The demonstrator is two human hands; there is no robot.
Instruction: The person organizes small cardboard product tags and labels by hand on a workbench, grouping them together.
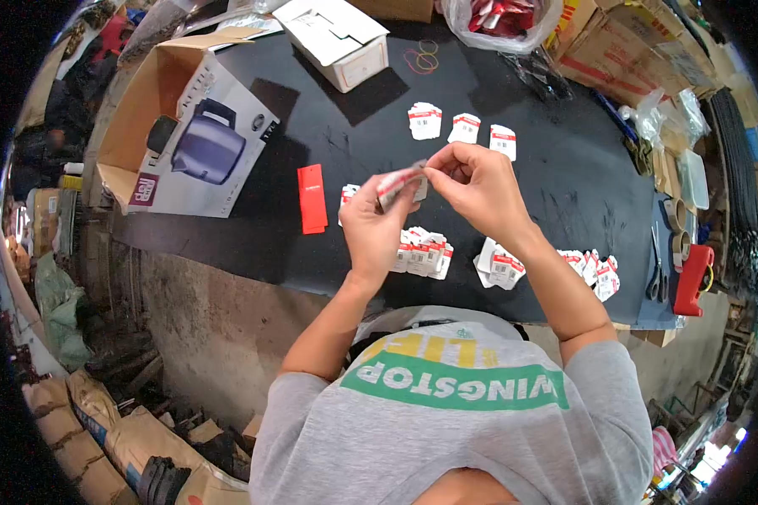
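White and red tags [393, 187] are held in the left hand [372, 225], right of the red card [311, 199]; the right hand [478, 187] pinches by their edge, but I can't see on what

The held tags [393, 183] look like thin card, their finish blurred; the laid-out tags [425, 254] are smooth white-and-red card. Matt black covers the desk [269, 244], smooth but scuffed. The kettle box [244, 105] is cardboard, printed smooth outside, plain brown and matt inside. Thin, shiny clear plastic forms the bag [455, 18]. The grey shirt [446, 446] is soft matt cloth, the tape dispenser [689, 290] smooth red plastic by its look.
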